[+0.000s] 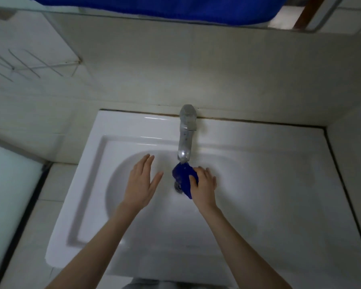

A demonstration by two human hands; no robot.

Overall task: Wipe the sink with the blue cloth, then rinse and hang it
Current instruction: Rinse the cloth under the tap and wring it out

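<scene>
A white sink (258, 184) fills the middle of the view, with a metal tap (186, 138) at its back edge. My right hand (203, 185) grips a bunched blue cloth (182, 176) directly under the tap's spout, over the drain (177, 187), which is partly hidden by the cloth. My left hand (142, 182) hovers above the basin to the left of the cloth, flat, fingers apart, holding nothing. I cannot tell whether water is running.
A larger blue towel (165, 9) hangs over a rail along the top of the view. Pale tiled wall rises behind the sink. A frosted panel (8, 195) stands at the left, and a wall corner closes in at the right.
</scene>
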